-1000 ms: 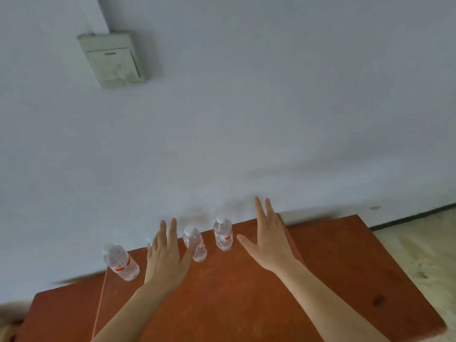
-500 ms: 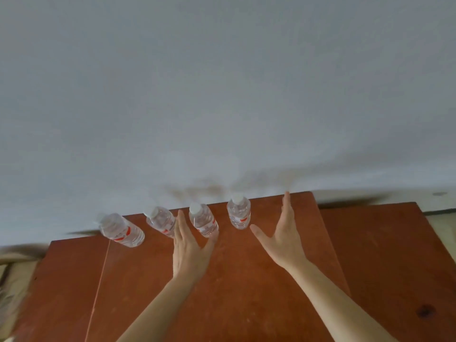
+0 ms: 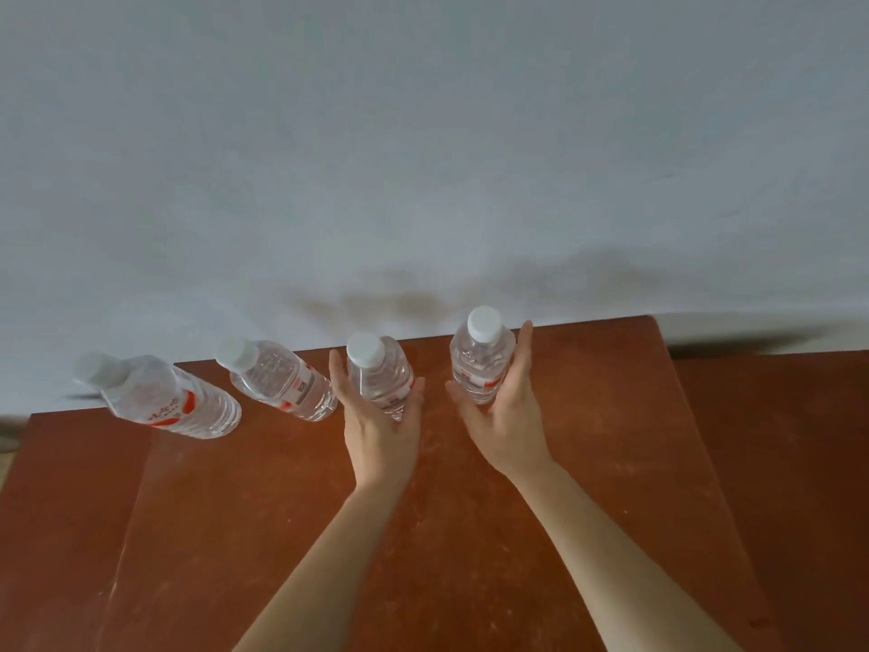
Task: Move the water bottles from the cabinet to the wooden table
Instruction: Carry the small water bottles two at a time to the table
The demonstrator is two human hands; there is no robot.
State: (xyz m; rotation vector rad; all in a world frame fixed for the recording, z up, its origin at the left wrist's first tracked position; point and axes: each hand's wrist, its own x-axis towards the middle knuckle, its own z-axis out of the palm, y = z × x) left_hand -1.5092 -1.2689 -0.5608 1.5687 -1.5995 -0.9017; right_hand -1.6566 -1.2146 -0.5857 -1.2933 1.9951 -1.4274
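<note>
One bottle per hand
Your left hand [image 3: 381,435] clasps the inner bottle [image 3: 376,369], right hand [image 3: 510,421] the end bottle [image 3: 477,360]; both upright, just ahead of your palms.

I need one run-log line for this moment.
phase: grasp | left hand: grips third bottle | right hand: grips rightmost bottle | leftmost bottle, second bottle: untouched
</note>
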